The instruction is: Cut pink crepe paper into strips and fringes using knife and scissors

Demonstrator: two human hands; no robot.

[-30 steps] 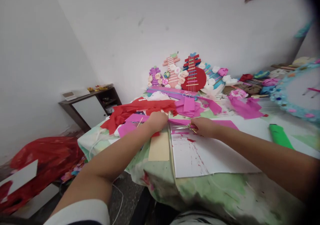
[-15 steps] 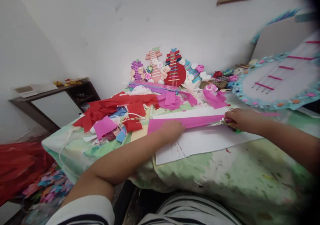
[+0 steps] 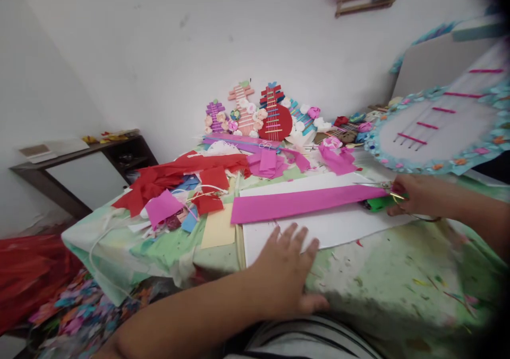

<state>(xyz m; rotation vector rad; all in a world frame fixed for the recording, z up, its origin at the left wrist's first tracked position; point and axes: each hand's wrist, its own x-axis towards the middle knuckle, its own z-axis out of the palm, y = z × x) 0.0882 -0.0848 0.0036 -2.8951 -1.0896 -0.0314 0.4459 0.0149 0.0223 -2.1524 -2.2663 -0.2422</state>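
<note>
A long magenta strip (image 3: 303, 202) lies across a white sheet (image 3: 342, 224) on the table. My left hand (image 3: 285, 268) is spread, palm down, over the sheet's near edge below the strip, with nothing in it. At the strip's right end my right hand (image 3: 412, 195) grips scissors (image 3: 397, 196) by their gold-coloured handles, the blades pointing left along the strip's far edge. A green object (image 3: 376, 204) lies beneath the strip, near the scissors; what it is cannot be made out.
Red cloth (image 3: 187, 167) and a magenta scrap (image 3: 162, 207) lie at the left. Small lute-shaped crafts (image 3: 277, 120) lean on the wall. A large flower-edged lute shape (image 3: 450, 130) stands at the right. A cabinet (image 3: 87, 176) is beyond the table's left side.
My left hand has come off the strip and moved nearer my body, its fingers now spread. My right hand has shifted right with the scissors. More of the green object shows.
</note>
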